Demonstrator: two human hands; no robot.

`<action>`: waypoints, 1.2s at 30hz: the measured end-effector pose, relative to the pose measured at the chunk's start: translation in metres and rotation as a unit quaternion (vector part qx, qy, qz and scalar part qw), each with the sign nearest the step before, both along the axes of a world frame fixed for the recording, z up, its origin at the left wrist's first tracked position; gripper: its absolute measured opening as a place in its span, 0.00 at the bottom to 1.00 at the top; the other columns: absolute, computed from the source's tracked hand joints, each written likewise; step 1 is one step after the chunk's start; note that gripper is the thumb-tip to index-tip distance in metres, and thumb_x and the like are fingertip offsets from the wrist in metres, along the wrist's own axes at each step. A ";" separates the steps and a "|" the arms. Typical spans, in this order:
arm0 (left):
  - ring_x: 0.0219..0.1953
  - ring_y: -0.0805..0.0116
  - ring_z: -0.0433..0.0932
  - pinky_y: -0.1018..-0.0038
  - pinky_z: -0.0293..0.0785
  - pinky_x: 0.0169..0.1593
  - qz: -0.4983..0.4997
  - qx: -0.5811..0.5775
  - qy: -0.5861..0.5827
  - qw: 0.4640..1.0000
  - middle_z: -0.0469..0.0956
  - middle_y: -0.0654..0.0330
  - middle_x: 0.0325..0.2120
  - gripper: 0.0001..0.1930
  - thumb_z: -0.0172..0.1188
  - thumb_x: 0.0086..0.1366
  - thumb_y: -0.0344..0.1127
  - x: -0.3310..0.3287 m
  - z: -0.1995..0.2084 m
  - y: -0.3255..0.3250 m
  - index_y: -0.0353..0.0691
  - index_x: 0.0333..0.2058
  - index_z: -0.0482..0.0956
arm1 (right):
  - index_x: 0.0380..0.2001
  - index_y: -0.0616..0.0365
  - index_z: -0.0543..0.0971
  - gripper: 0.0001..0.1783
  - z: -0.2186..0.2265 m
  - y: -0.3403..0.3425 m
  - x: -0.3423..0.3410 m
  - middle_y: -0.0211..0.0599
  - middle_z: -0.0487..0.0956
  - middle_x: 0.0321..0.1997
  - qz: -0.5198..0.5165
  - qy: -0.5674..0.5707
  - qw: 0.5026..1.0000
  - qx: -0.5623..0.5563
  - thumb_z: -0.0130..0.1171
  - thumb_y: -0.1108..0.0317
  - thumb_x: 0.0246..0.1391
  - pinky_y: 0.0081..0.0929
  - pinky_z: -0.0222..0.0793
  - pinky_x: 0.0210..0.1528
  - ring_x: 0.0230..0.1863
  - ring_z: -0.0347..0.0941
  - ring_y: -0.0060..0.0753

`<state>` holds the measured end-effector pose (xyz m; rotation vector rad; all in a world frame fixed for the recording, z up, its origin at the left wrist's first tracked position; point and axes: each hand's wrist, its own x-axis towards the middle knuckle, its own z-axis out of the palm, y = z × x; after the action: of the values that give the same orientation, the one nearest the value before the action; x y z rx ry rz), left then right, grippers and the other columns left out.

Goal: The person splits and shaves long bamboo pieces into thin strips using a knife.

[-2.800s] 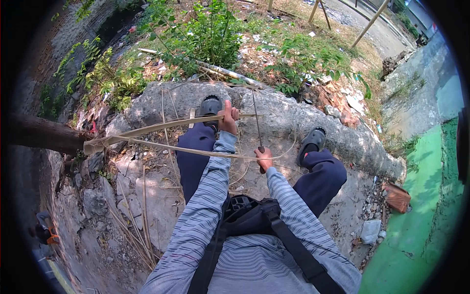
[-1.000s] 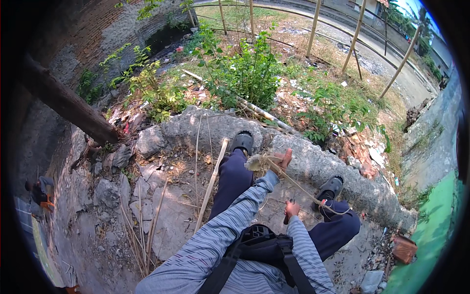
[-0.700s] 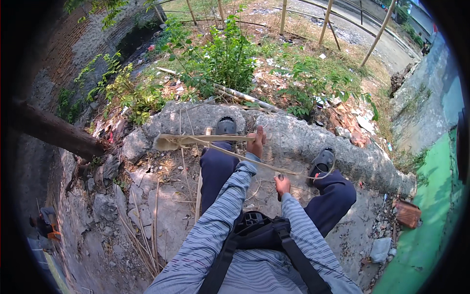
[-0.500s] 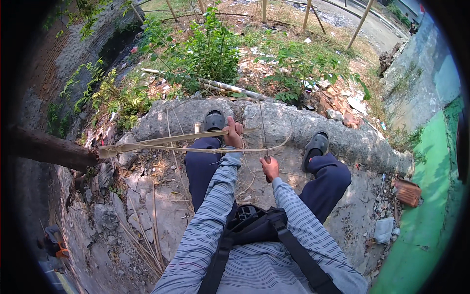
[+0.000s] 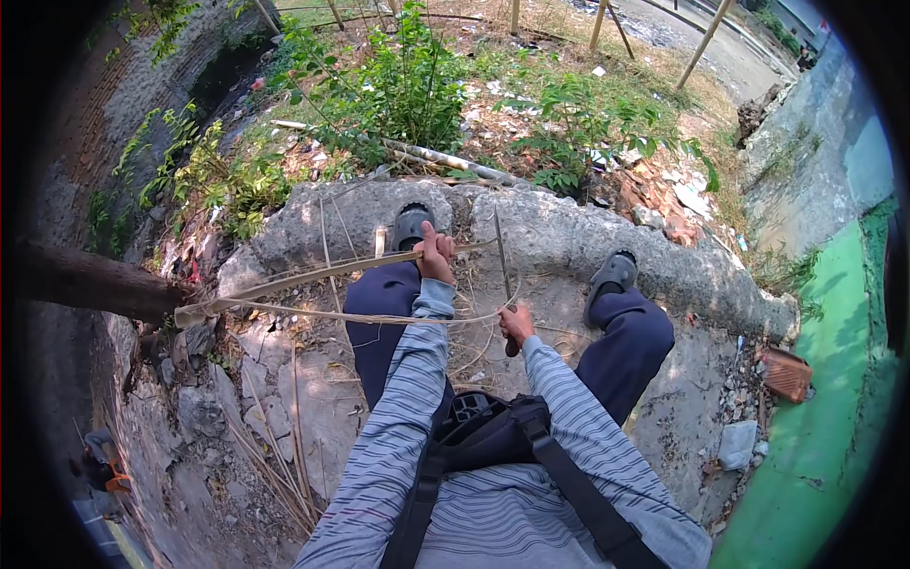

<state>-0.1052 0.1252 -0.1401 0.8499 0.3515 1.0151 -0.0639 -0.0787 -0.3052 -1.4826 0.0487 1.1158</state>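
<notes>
A long pale strip, apparently split bamboo [image 5: 327,273], slants across in front of me. My left hand [image 5: 436,253] is closed around it near its right end, thumb up. In my right hand [image 5: 517,324] is a knife [image 5: 501,248], its dark handle in the fist and its narrow blade pointing away from me. The blade stands just beside the strip's right tip; whether they touch I cannot tell. A thinner strand [image 5: 379,319] splits off near the strip's left end and bows toward my right hand, beside the knife.
Both my shoes rest near a rough concrete ledge [image 5: 540,228]. A dark trunk or post [image 5: 104,283] juts in at left, near the strip's wide end. Long thin strips [image 5: 299,427] lie on the broken ground. At right are a brick-coloured block [image 5: 785,374] and a green surface [image 5: 825,436].
The knife has tilted, its tip swinging slightly left. My left hand and the strip have shifted a little left. The thin strand has dropped and moved apart from the main strip.
</notes>
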 end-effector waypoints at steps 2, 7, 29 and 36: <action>0.12 0.76 0.42 0.71 0.42 0.19 0.007 -0.005 0.001 1.000 0.45 0.69 0.07 0.34 0.46 0.76 0.51 0.006 0.003 0.000 0.47 0.10 0.50 | 0.24 0.56 0.71 0.10 -0.002 0.001 0.003 0.25 0.66 0.14 -0.005 -0.017 1.000 -0.011 0.61 0.66 0.54 0.24 0.56 0.13 0.12 0.60 0.20; 0.12 0.76 0.42 0.71 0.41 0.19 0.012 0.020 0.028 0.999 0.45 0.69 0.07 0.34 0.46 0.76 0.49 0.004 0.001 0.003 0.47 0.09 0.50 | 0.21 0.53 0.71 0.12 0.007 0.015 -0.005 0.22 0.63 0.12 0.020 0.004 0.999 0.035 0.62 0.67 0.53 0.23 0.50 0.13 0.10 0.57 0.19; 0.13 0.79 0.45 0.73 0.40 0.21 -0.004 0.012 0.059 0.998 0.50 0.72 0.09 0.33 0.47 0.76 0.48 0.016 0.000 -0.006 0.47 0.10 0.52 | 0.21 0.52 0.70 0.12 0.026 0.025 0.003 0.22 0.65 0.14 0.070 -0.081 0.992 0.068 0.62 0.67 0.53 0.22 0.52 0.14 0.11 0.58 0.17; 0.13 0.80 0.43 0.74 0.40 0.20 -0.052 0.012 0.046 0.998 0.48 0.72 0.09 0.33 0.48 0.76 0.47 0.008 -0.004 -0.009 0.49 0.10 0.49 | 0.20 0.53 0.69 0.12 0.019 0.013 0.006 0.23 0.63 0.12 0.030 -0.033 0.999 -0.030 0.61 0.69 0.53 0.23 0.51 0.12 0.09 0.56 0.20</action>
<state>-0.0971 0.1160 -0.1439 0.9290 0.3702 0.8874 -0.0578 -0.0657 -0.2864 -1.5831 -0.0085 1.1213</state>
